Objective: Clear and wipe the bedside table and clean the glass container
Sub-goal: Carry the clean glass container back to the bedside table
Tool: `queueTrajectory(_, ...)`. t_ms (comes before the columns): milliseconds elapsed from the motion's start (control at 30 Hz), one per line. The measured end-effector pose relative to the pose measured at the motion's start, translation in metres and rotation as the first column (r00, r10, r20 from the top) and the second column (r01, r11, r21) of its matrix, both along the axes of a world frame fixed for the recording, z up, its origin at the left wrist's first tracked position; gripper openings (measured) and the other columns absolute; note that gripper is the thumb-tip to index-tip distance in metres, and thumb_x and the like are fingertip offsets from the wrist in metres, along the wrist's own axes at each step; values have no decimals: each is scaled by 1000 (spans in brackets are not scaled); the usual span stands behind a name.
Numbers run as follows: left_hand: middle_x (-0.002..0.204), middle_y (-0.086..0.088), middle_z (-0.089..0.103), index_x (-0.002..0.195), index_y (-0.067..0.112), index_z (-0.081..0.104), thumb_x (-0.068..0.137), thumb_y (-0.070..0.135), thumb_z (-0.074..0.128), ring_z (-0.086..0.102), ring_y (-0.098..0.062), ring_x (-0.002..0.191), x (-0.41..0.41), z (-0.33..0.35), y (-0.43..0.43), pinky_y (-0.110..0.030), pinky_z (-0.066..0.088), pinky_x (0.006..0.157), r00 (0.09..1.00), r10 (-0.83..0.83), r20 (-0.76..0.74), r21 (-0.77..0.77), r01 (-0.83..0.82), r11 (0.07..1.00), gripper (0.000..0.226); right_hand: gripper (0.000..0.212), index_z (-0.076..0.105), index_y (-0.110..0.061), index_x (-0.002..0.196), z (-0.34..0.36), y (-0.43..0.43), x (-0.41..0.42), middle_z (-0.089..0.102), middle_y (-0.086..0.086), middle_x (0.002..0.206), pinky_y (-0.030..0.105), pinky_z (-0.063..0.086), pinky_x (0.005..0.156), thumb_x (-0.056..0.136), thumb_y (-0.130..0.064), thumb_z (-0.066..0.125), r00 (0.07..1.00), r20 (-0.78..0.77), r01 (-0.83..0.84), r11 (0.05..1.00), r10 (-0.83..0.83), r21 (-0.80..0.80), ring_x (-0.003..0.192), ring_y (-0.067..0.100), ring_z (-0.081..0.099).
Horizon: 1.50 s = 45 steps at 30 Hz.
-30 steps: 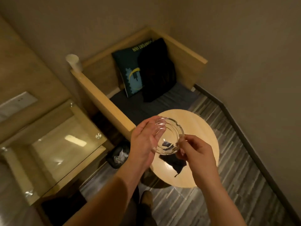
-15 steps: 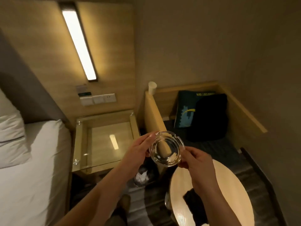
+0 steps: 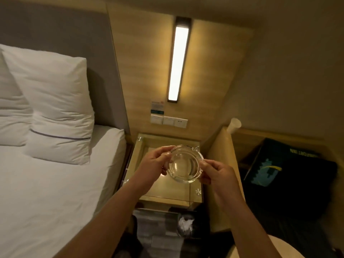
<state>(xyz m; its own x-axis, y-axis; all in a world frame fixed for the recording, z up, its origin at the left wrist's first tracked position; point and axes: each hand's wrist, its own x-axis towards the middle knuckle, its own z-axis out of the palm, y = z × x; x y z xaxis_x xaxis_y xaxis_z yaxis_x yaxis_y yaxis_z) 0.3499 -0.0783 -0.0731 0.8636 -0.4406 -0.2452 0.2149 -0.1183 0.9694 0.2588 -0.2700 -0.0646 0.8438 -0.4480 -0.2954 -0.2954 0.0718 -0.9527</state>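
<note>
Glass ashtray (image 3: 185, 164) pinched at opposite rims by left hand (image 3: 155, 162) and right hand (image 3: 216, 173), poised over glass tabletop (image 3: 167, 190); best lowered level, gently.

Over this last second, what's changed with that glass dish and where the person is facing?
The person turned from the round table toward the bedside table, carrying the glass ashtray until it hangs above its glass top. The dark cloth stayed behind on the round table. Unchanged: left hand and right hand pinch the ashtray's rim from either side.
</note>
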Motion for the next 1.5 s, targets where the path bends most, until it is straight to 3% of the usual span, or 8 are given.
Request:
queueTrajectory(233, 104, -10, 76, 133, 24, 68, 106, 23, 55, 68, -22, 85, 118, -41, 52, -32, 57, 73, 982, 185, 24, 79, -187, 979, 29, 24, 73, -3, 111, -32, 44, 143, 74, 16, 89, 34, 59, 67, 90, -15, 75, 994, -97, -23, 981, 42, 191, 73, 21, 69)
queueTrajectory(433, 100, 0, 75, 123, 13, 70, 102, 24, 64, 70, -15, 82, 219, -79, 79, -27, 59, 72, 964, 265, 32, 198, -266, 943, 24, 24, 72, -4, 114, -76, 73, 256, 77, 21, 108, 44, 63, 80, 93, -15, 73, 978, -204, 4, 967, 49, 254, 96, 38, 74)
queueTrajectory(567, 108, -3, 76, 125, 12, 72, 102, 25, 63, 71, -18, 96, 275, -109, 85, -42, 61, 92, 959, 280, 37, 272, -279, 921, 28, 22, 71, -2, 113, -104, 87, 314, 77, 23, 106, 50, 63, 87, 94, -14, 72, 970, -242, 21, 970, 40, 244, 99, 40, 76)
queueTrajectory(800, 104, 1, 73, 127, 10, 72, 106, 26, 57, 66, -14, 96, 348, -192, 75, -26, 50, 80, 964, 262, 41, 388, -257, 885, 31, 10, 75, -13, 104, -183, 87, 390, 77, 18, 104, 46, 63, 88, 96, -15, 70, 943, -319, -46, 989, 89, 141, 91, 28, 73)
queueTrajectory(933, 118, -6, 73, 129, 15, 71, 107, 29, 53, 67, -23, 109, 382, -265, 63, -39, 54, 96, 971, 237, 15, 438, -219, 872, 32, 10, 75, -15, 100, -255, 82, 427, 78, 11, 96, 30, 63, 71, 99, -14, 65, 931, -355, -70, 996, 84, 50, 89, 24, 74)
queueTrajectory(1167, 106, -19, 75, 117, 7, 77, 107, 24, 52, 70, -33, 98, 426, -391, 38, -41, 54, 87, 976, 191, 100, 540, -215, 814, 31, 28, 75, -19, 72, -387, 71, 477, 74, 20, 78, 68, 57, 77, 93, -12, 59, 928, -368, -122, 982, 62, -142, 77, 34, 73)
queueTrajectory(1333, 87, -27, 72, 94, -6, 75, 107, 19, 51, 68, -42, 84, 450, -444, 31, -49, 53, 78, 976, 140, 166, 613, -213, 761, 37, 23, 71, -24, 69, -456, 63, 500, 73, 8, 70, 60, 59, 70, 86, -29, 58, 925, -374, -182, 937, 61, -298, 74, 36, 74)
queueTrajectory(1500, 83, -29, 67, 82, -9, 69, 106, 13, 50, 65, -42, 80, 458, -466, 28, -36, 41, 69, 977, 89, 195, 654, -198, 730, 37, 25, 70, -7, 74, -484, 62, 516, 68, 9, 66, 51, 60, 66, 93, -14, 57, 916, -396, -205, 923, 64, -326, 66, 29, 67)
